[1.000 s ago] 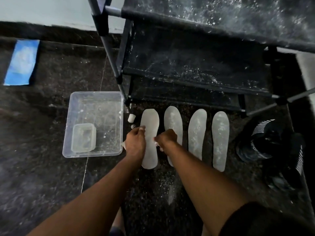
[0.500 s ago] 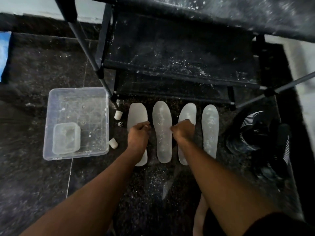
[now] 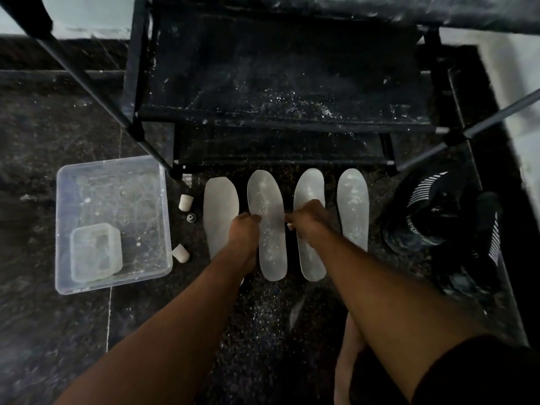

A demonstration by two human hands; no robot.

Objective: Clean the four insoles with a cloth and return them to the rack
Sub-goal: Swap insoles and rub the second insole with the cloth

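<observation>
Four pale insoles lie side by side on the dark floor in front of the black rack (image 3: 280, 83). From left to right they are the first (image 3: 220, 206), second (image 3: 264, 194), third (image 3: 309, 185) and fourth (image 3: 352, 200); white specks dust the three on the right. My left hand (image 3: 244, 229) curls its fingers at the left edge of the second insole and covers part of the first. My right hand (image 3: 309, 220) curls at the second insole's right edge, over the third. Both seem to pinch the second insole, which still lies flat. No cloth is in view.
A clear plastic tub (image 3: 117, 163) stands on the floor at the left with a smaller clear container (image 3: 96, 252) inside. Two small white caps (image 3: 186, 202) and a metal bit (image 3: 191, 218) lie between the tub and the insoles. Black shoes (image 3: 438, 217) sit at the right.
Both hands moved right from the first insole to the edges of the second. The view shifted, and the blue cloth at the far left dropped out of frame.
</observation>
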